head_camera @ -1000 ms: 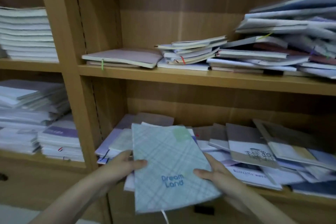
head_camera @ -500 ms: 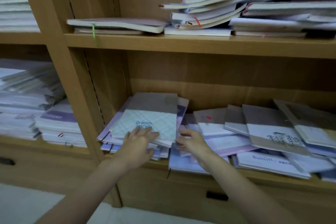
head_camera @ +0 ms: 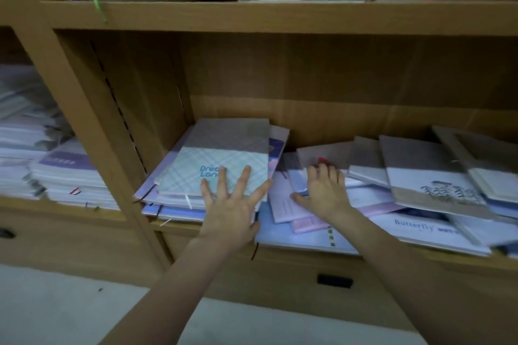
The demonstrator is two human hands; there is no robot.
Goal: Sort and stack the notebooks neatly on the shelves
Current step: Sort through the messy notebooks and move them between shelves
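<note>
Flat and spread, the left hand (head_camera: pixel 229 204) presses palm-down on the green notebook (head_camera: pixel 215 171), fingers wide apart and curled round nothing; it pins the book rather than holds it. That notebook lies on top of a small pile (head_camera: pixel 173 204) at the left end of the lower shelf (head_camera: pixel 179 225), tight against the upright.

Just right of that palm, the right hand (head_camera: pixel 322 193) also lies open, fingers loosely splayed over the loose books (head_camera: pixel 288 204) that lean in a jumble beside the pile, thumb tucked along a pale cover's edge.

To do this well, I'd say keep the left palm's weight down so the pile cannot slide, then nudge the green book back until its edges match those beneath. Under the heel of that hand the lower covers stick out unevenly, so squaring them from the front would help. The right hand should draw one book free at a time; further right the heap overlaps and could slump.
</note>
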